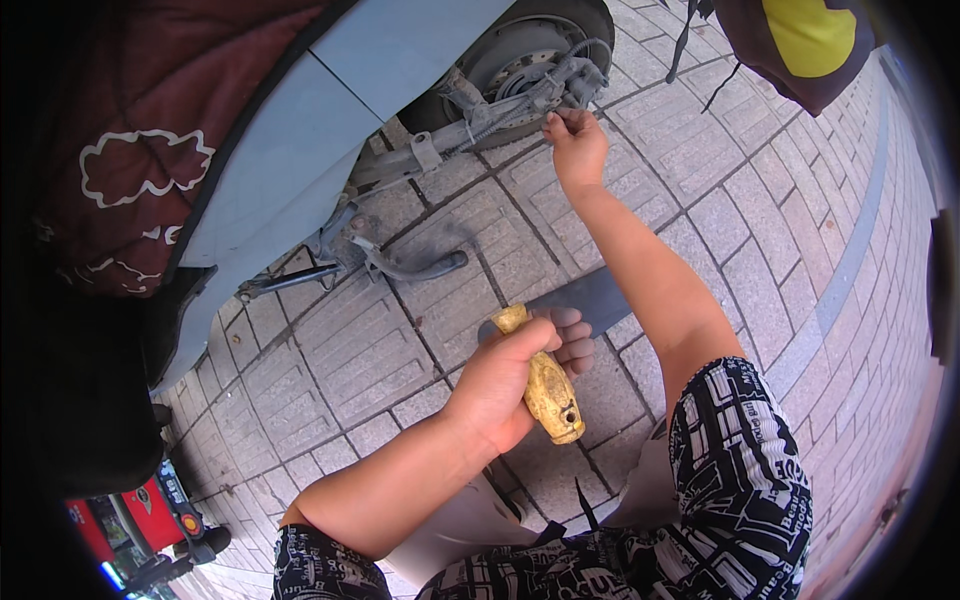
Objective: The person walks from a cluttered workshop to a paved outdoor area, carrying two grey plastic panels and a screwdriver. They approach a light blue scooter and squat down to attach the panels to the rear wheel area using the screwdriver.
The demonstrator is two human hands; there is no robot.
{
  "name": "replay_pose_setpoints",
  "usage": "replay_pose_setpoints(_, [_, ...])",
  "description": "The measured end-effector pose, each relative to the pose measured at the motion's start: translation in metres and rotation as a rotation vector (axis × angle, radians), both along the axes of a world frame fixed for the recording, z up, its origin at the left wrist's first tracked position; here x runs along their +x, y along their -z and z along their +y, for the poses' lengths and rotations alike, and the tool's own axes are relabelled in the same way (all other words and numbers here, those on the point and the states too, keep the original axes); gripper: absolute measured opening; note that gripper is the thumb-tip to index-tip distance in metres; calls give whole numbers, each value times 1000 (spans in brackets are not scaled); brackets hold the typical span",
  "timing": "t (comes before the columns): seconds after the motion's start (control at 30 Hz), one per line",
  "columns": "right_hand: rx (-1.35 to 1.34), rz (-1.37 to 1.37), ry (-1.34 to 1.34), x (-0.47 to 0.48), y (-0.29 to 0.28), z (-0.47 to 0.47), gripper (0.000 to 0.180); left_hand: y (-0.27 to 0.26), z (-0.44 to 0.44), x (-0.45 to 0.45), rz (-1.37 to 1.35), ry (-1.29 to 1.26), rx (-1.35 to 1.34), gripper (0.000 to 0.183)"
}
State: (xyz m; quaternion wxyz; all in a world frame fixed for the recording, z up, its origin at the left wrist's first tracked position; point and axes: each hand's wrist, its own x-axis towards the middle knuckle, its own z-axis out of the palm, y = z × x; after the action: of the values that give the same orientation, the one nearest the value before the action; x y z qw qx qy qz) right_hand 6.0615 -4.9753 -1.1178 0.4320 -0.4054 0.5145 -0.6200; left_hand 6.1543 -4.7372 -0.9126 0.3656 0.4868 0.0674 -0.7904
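Note:
My left hand (517, 367) is wrapped around the worn yellow handle (551, 397) of what looks like a screwdriver; a thin dark shaft seems to run on past the handle, towards the scooter's stand. Farther out, my right hand (577, 146) has its thumb and fingers drawn together beside the brake caliper (589, 79) at the scooter's rear wheel (517, 56). Whether a small part sits between those fingertips cannot be made out. A dusty swingarm (480, 124) with a ribbed cable along it leads to the wheel. Above it hangs the pale blue body panel (300, 142).
A metal stand (420, 266) juts from under the scooter over paving blocks (360, 360). Behind my left hand lies a flat dark strip (600, 300). A maroon quilted cover (142, 90) drapes at upper left. Another red vehicle (142, 517) stands lower left; dark and yellow fabric (810, 45) hangs upper right.

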Motion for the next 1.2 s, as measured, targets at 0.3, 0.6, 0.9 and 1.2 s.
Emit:
replay_pose_setpoints(0.3, [14,76,14,1,-5,0,19,-1,4,0,-16,33,-16,26])
replay_pose_setpoints(0.6, [203,110,-52,3,-24,2,27,1,6,-1,-21,48,-47,21])
replay_pose_setpoints(0.9, [413,-231,-258,-8,-21,-7,40,-2,7,-2,-27,55,-53,19])
replay_pose_setpoints(1.2, [242,198,-178,-1,-21,-1,27,-3,9,2,-16,81,-62,25])
